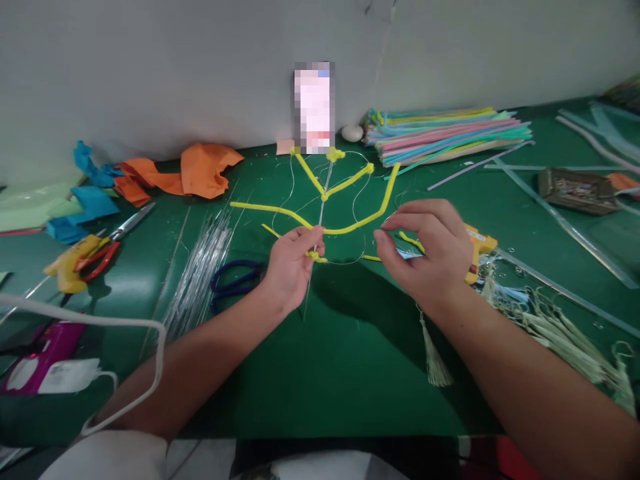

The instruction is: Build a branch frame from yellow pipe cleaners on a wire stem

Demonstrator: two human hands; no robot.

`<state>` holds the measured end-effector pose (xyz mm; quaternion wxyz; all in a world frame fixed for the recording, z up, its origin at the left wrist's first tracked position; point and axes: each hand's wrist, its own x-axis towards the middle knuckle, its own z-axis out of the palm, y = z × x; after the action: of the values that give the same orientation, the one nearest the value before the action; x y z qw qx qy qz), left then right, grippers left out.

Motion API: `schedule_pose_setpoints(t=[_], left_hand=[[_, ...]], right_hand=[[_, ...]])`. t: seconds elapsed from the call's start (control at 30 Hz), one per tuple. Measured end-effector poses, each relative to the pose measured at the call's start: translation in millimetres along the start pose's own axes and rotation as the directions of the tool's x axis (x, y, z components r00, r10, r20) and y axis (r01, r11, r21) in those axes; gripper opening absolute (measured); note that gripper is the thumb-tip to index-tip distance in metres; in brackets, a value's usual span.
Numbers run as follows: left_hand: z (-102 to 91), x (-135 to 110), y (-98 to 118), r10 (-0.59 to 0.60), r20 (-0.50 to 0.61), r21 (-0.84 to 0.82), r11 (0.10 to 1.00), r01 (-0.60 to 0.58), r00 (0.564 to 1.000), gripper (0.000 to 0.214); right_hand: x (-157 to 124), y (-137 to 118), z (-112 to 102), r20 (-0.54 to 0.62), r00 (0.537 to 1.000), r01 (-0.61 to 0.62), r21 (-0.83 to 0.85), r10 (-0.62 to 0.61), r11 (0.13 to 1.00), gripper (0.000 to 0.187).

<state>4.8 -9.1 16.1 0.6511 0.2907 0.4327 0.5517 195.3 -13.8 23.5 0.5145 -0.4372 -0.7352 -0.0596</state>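
My left hand pinches the thin stem of a yellow pipe cleaner frame. Its bent yellow branches spread upward and to both sides, and fine thread or wire loops between their tips. Right of the frame, my right hand has thumb and forefinger brought together. Whatever thin piece may sit between those fingertips is too fine to tell. Beneath my right wrist a pale tassel shows against the green table. Dark blue handled scissors lie partly hidden behind my left hand, beside a bundle of clear thin sticks.
A phone leans on the wall. Coloured pipe cleaners are stacked at the back right. Orange crumpled paper, red-handled scissors and a purple device are left; a yellow glue gun, tassels and a box right.
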Motion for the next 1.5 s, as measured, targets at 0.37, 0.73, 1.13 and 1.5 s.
schedule_pose_setpoints(t=[0.37, 0.73, 1.13, 1.5], left_hand=[[6.8, -9, 3, -0.087, 0.034, -0.002, 0.996, 0.087, 0.996, 0.033], [6.2, -10, 1, -0.075, 0.043, 0.041, 0.996, 0.074, 0.996, 0.034], [4.5, -7, -1, -0.066, 0.027, 0.037, 0.997, 0.065, 0.997, 0.031], [5.4, -7, -2, -0.072, 0.030, 0.030, 0.997, 0.071, 0.997, 0.031]], right_hand=[[-3, -9, 14, 0.529, 0.620, -0.768, 0.563, 0.580, 0.306, 0.012], [0, -10, 15, 0.509, 0.598, -0.725, 0.672, 0.619, 0.148, 0.003], [-1, -6, 14, 0.425, 0.633, -0.696, 0.678, 0.647, 0.235, 0.008], [-6, -7, 16, 0.523, 0.620, -0.762, 0.579, 0.585, 0.291, 0.005]])
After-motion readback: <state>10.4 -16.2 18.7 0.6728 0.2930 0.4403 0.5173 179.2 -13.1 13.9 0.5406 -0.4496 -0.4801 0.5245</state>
